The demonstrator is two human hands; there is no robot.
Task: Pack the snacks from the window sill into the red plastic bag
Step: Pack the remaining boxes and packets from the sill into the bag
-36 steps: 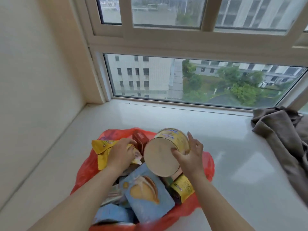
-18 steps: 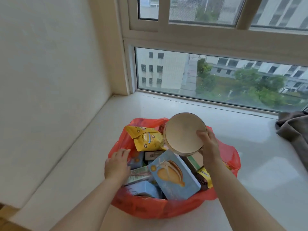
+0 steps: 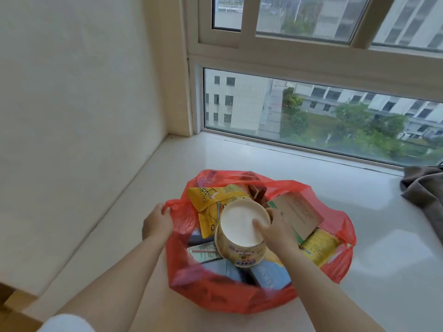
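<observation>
The red bag (image 3: 230, 298) sits on the white sill (image 3: 383, 248), its mouth spread wide and full of snacks. The left hand (image 3: 157, 224) has its grip closed on the bag's left rim, fingers curled round the bunched plastic. The right hand (image 3: 279, 232) is over the middle of the bag, its grip pinching a round tub (image 3: 239, 238) that stands upside down on the other packs: the thumb lies on the tub's pale flat base and the fingers wrap the far right edge.

Just left of the right grip and behind the tub, a yellow packet (image 3: 211, 207) lies between the two hands. A dark brown box (image 3: 257, 191) pokes up beyond the tub, at the far side of the bag. Immediately right of the right grip a tan card box (image 3: 299, 212) leans tilted, and nearer than that, by the right wrist, lies a yellow can (image 3: 318, 246) on its side. Under the tub, toward the person, are blue boxes (image 3: 271, 275); how many is hard to tell, since that part is blurred.

Well to the right of both hands a grey cloth (image 3: 424, 190) is heaped on the sill by the window (image 3: 311, 116). A plain wall (image 3: 72, 116) closes the sill on the left.
</observation>
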